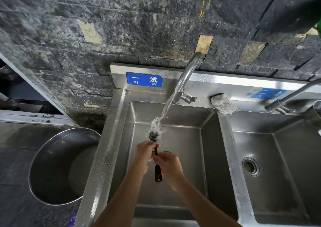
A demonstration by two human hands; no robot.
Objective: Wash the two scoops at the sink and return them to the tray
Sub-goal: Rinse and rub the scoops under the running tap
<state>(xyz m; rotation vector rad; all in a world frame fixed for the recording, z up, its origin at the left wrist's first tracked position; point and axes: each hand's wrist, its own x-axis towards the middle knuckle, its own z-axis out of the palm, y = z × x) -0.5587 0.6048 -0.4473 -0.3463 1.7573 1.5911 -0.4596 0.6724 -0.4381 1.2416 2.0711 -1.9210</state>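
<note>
A black scoop (158, 173) with a long perforated handle is held over the left basin of the steel sink (173, 112). Its round bowl sits under the water stream from the faucet (186, 75), and water splashes off it. My left hand (144, 154) grips the handle just below the bowl. My right hand (169, 166) holds the handle lower down, with the handle's end sticking out beneath it. Only one scoop is visible. No tray is in view.
A balled-up scrubbing cloth (223, 103) lies on the sink ledge between the basins. The right basin has a drain (251, 166) and a second faucet (291, 94). A large steel bowl (52, 157) stands on the floor left of the sink.
</note>
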